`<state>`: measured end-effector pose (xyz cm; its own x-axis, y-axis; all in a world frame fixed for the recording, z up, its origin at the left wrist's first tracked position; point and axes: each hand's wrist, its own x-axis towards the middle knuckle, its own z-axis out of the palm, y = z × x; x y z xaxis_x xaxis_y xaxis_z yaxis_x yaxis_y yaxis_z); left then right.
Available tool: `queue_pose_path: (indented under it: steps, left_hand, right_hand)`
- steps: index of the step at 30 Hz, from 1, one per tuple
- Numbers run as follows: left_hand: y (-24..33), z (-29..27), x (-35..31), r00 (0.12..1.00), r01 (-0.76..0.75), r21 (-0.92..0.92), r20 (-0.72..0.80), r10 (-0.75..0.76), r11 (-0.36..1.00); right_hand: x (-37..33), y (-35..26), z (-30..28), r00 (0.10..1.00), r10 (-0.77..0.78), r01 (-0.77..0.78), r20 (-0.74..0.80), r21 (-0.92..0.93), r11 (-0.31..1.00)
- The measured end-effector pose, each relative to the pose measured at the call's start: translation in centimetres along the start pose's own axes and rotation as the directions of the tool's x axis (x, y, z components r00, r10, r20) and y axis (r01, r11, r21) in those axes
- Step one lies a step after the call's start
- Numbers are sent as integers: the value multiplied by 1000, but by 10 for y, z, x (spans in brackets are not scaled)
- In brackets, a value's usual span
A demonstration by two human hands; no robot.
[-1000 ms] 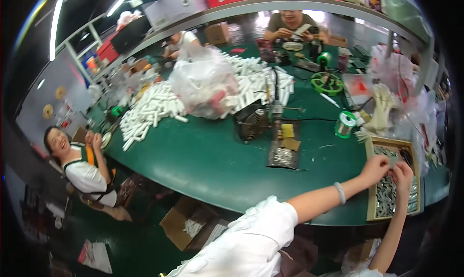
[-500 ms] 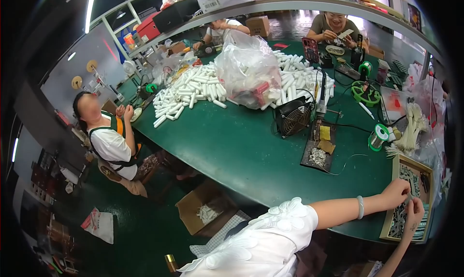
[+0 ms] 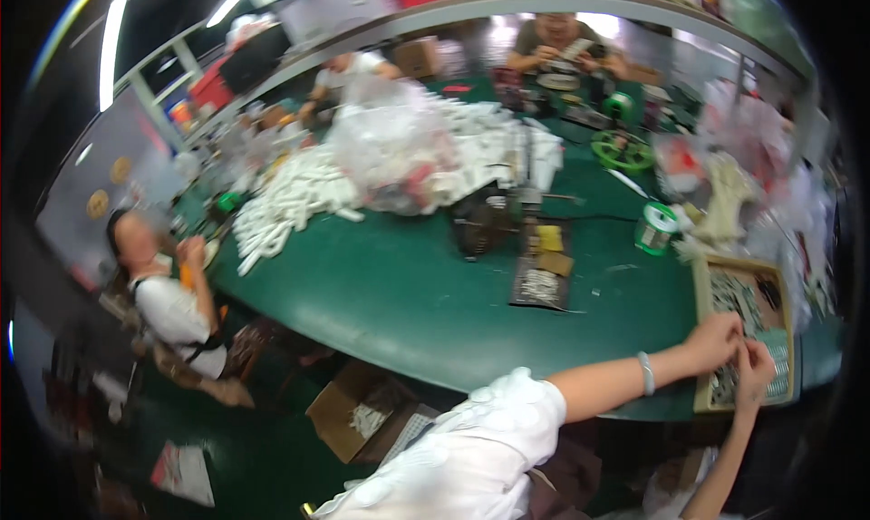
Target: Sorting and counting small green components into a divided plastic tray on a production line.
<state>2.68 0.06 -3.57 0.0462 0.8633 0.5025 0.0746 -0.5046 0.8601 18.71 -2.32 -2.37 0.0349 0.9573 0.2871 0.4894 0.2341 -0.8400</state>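
Green table (image 3: 399, 289) under grey shelf (image 3: 544, 0), tray (image 3: 700, 293) at edge.

I can see a wide green table (image 3: 399, 311) with white tubes (image 3: 294, 203) heaped toward its far side, a clear bag (image 3: 385, 148) among them. Nearer stand a black fan (image 3: 478, 228), a dark tray (image 3: 563, 293), a green-rimmed spool (image 3: 654, 230) and, by the right end, a shallow box (image 3: 700, 293).
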Motion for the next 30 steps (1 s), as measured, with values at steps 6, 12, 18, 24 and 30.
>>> queue_pose_path:
  steps: [6, 12, 18, 24, 30]
  left_hand:
    - [10, -33, 8, 998, 41, 118, 49, -48, 992]
    - [12, -13, 14, 986, 71, 216, 133, -101, 974]
    - [4, -17, 14, 913, 307, -62, 300, -275, 950]
    - [11, -20, 12, 949, 236, 77, 196, -247, 969]
    - [17, -24, 13, 964, 148, 121, 205, -170, 982]
  right_hand:
    - [0, -47, 34, 988, -94, 83, -125, -87, 993]
    - [-3, -41, 17, 976, -85, 55, -201, -152, 987]
    - [-6, -39, 8, 969, -179, 148, -168, -182, 972]
    - [-6, -47, 22, 976, -53, 25, -213, -133, 991]
    - [-4, -43, 21, 960, -154, 127, -233, -126, 984]
